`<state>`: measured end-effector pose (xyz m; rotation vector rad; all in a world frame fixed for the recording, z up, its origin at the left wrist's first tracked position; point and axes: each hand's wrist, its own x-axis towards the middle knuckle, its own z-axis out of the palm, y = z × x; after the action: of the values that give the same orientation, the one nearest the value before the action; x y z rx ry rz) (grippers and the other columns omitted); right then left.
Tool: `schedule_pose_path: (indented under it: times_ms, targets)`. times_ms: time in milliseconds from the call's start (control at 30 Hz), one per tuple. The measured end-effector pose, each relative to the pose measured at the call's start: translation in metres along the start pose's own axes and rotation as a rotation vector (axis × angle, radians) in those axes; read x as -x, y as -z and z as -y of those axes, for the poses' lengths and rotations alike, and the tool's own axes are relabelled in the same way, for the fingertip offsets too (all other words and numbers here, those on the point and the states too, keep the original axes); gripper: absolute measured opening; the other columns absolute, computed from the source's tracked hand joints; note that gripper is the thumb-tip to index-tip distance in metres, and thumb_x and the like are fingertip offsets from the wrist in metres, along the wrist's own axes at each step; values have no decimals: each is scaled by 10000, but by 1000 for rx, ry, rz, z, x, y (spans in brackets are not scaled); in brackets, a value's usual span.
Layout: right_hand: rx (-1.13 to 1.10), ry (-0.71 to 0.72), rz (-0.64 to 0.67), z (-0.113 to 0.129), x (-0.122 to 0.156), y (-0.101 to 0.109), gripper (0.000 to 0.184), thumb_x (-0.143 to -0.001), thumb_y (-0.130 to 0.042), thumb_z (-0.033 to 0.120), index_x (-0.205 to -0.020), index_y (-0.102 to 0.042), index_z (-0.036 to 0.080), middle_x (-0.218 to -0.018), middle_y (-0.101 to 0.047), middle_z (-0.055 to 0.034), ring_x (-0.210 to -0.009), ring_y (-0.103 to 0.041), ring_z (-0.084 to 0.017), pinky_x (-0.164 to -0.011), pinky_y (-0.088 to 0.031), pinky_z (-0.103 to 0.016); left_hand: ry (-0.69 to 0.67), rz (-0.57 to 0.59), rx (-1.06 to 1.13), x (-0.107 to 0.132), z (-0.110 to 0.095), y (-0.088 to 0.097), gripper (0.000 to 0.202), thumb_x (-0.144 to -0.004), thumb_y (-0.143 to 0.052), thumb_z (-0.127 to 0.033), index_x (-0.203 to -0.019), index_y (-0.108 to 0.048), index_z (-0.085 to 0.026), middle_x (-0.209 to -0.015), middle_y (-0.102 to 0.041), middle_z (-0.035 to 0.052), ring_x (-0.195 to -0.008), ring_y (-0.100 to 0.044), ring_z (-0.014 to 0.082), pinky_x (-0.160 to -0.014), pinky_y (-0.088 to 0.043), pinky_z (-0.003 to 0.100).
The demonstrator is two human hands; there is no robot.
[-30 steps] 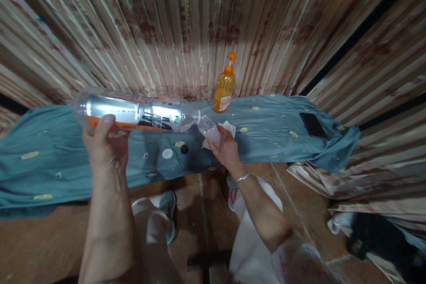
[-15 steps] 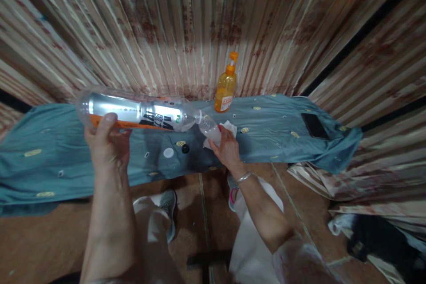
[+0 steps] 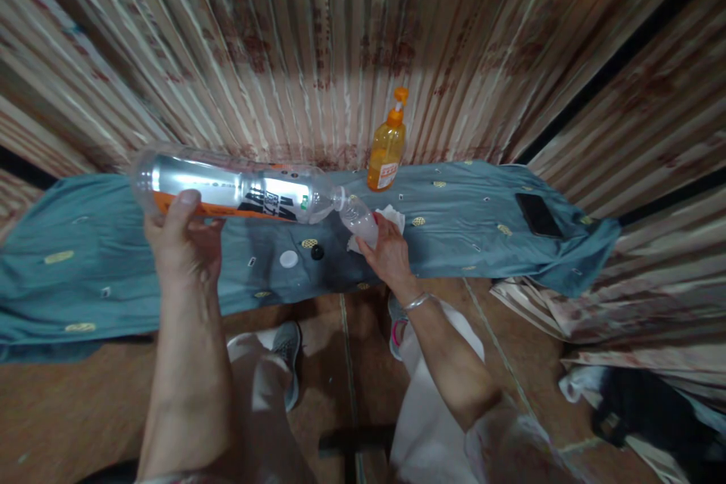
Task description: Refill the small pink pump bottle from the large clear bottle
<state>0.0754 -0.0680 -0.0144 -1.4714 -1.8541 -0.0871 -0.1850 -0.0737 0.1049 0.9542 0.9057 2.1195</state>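
Note:
My left hand (image 3: 184,242) is wrapped round the base end of a large clear plastic bottle (image 3: 221,185) with a silver, orange and black label. The bottle lies almost level in the air, its neck pointing right and a little down. Its mouth meets the top of a small clear bottle (image 3: 358,217), tilted toward it. Closed round that small bottle is my right hand (image 3: 389,249). A crumpled white tissue (image 3: 392,218) shows behind the right fingers; whether they touch it I cannot tell. Below the large bottle's neck lie a white cap (image 3: 289,259) and a black cap (image 3: 317,252).
An orange pump bottle (image 3: 386,155) stands at the back of the bench with the blue-green cloth (image 3: 454,242). A black phone (image 3: 538,215) lies at the right. Pleated curtains (image 3: 283,53) hang close behind. Dark bundled things (image 3: 652,408) are on the floor at right.
Both hands hold the two bottles mouth to mouth in nearly the same pose. The view has shifted very slightly.

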Motion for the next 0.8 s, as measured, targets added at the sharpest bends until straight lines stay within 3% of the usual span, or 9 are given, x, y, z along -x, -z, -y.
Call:
schedule_pose_path:
  times_ms: [533,800]
  targets:
    - [-5,-7,9,1,-1,2,541,-826,-612,362,-1249,-451,65,-1139,-626,-201,-1056,-591,-297,-912,-521,-463,2,-4,4,-1,2,3,316,-471,-770,-220,-764,-656,-191,-881,-646,27,-809,-596,188,-771,-501,415]
    - [-4,-13,8,1,0,1,534,-830,-607,370,-1254,-450,87,-1145,-623,-184,-1064,-583,-289,-927,-515,-447,-7,2,-40,-1,-1,0,398,-464,-761,-257,-845,-660,-210,-908,-653,28,-828,-600,196,-766,-515,420]
